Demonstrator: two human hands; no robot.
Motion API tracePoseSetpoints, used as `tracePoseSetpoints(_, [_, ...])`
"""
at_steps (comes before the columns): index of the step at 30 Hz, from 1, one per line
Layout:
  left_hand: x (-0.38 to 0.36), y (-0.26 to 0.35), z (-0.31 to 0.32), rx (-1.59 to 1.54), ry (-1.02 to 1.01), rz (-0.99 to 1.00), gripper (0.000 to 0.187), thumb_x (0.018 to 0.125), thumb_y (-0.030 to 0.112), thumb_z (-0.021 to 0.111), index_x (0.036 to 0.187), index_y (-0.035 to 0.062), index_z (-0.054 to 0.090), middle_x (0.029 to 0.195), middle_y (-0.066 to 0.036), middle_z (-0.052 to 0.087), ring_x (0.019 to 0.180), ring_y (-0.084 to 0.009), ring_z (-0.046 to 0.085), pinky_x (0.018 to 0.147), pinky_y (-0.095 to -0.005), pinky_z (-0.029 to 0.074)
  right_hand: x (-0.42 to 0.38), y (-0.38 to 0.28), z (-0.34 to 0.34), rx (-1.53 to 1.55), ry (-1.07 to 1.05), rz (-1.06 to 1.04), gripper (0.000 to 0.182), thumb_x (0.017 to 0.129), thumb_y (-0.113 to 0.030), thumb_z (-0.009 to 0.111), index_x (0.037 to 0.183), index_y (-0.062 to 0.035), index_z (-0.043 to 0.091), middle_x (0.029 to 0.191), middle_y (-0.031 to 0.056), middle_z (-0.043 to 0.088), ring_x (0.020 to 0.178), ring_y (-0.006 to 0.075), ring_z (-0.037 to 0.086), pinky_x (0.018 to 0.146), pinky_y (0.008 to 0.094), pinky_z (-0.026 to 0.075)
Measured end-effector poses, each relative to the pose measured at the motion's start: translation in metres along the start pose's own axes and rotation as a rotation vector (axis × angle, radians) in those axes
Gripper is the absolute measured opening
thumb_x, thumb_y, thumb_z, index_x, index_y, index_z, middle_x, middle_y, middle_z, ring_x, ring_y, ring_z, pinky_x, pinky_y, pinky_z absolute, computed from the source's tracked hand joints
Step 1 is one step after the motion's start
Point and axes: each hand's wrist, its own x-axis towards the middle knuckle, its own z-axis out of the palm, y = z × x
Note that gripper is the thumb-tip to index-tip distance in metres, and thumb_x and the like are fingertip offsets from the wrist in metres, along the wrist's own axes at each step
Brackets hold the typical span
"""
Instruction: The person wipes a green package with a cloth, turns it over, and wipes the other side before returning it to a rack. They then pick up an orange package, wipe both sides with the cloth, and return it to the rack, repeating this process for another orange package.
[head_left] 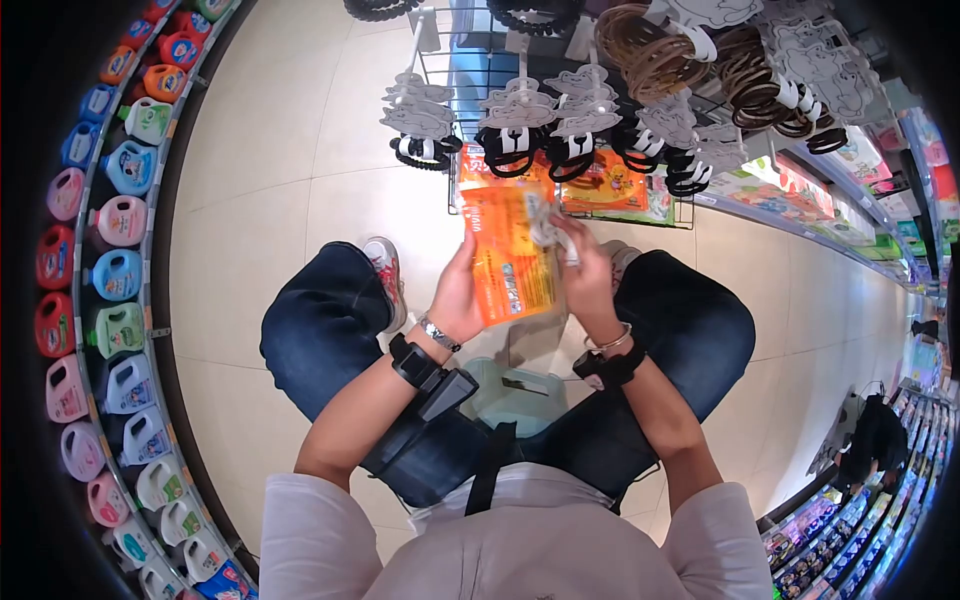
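Observation:
My left hand grips an orange plastic packet by its left edge, holding it up between my knees. The packet carries yellow panels and small print. My right hand is closed on a crumpled greyish-white cloth, which lies against the upper right of the packet. Just beyond, more orange packets lie in the bottom of a black wire rack. Cards of black hair ties hang above them.
Brown hair ties hang at upper right. Detergent bottles line the curved shelf on the left. A pale green plastic stool stands between my legs. Stocked shelves run along the right, and a person in dark clothes is at far right.

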Motion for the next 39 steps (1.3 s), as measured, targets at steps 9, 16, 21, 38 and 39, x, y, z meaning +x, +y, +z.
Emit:
tracePoseSetpoints(9, [-0.015, 0.017, -0.018, -0.012, 0.250, 0.204, 0.049, 0.094, 0.043, 0.030, 0.126, 0.0072, 0.038, 0.122, -0.012, 0.049, 0.109, -0.0273, 0.050, 0.094, -0.0435, 0.040, -0.029, -0.047, 0.007, -0.515, -0.202, -0.217, 0.055, 0.059, 0.002, 0.058, 0.112, -0.0136, 0.056, 0.104, 0.0101, 0.047, 0.093, 0.0288, 0.047, 0.080, 0.0384, 0.040])
tracePoseSetpoints(16, [-0.018, 0.010, -0.015, -0.191, 0.000, -0.001, 0.050, 0.093, 0.043, 0.031, 0.134, 0.0125, 0.026, 0.132, -0.013, 0.038, 0.118, -0.0340, 0.041, 0.097, -0.0513, 0.035, -0.011, -0.024, -0.003, -0.485, -0.063, -0.294, 0.039, 0.059, -0.003, 0.066, 0.097, -0.0097, 0.060, 0.103, 0.0083, 0.051, 0.094, 0.0267, 0.048, 0.079, 0.0375, 0.040])
tracePoseSetpoints(21, [-0.016, 0.006, -0.006, 0.031, 0.039, 0.111, 0.047, 0.093, 0.040, 0.037, 0.136, 0.0329, 0.019, 0.136, -0.013, 0.032, 0.119, -0.0379, 0.039, 0.095, -0.0547, 0.036, 0.021, 0.015, -0.022, 0.109, -0.124, 0.347, 0.026, 0.088, -0.024, 0.053, 0.095, -0.0005, 0.057, 0.084, 0.0073, 0.060, 0.074, 0.0190, 0.058, 0.067, 0.0278, 0.045])
tracePoseSetpoints(38, [-0.008, 0.011, -0.019, 0.135, 0.153, 0.113, 0.047, 0.094, 0.034, 0.038, 0.137, 0.0263, 0.020, 0.135, -0.016, 0.035, 0.118, -0.0356, 0.042, 0.092, -0.0465, 0.042, 0.081, 0.168, -0.129, -0.026, -0.018, 0.382, 0.022, 0.084, -0.024, 0.060, 0.090, -0.0028, 0.059, 0.083, 0.0025, 0.059, 0.073, 0.0105, 0.056, 0.063, 0.0269, 0.046])
tracePoseSetpoints(39, [-0.007, 0.011, -0.018, 0.133, 0.157, 0.118, 0.047, 0.093, 0.034, 0.038, 0.137, 0.0258, 0.021, 0.134, -0.016, 0.036, 0.118, -0.0352, 0.043, 0.093, -0.0462, 0.042, 0.084, 0.162, -0.135, -0.410, -0.082, 0.332, 0.021, 0.078, -0.024, 0.064, 0.083, -0.0049, 0.057, 0.068, 0.0055, 0.059, 0.062, 0.0182, 0.059, 0.056, 0.0302, 0.045])
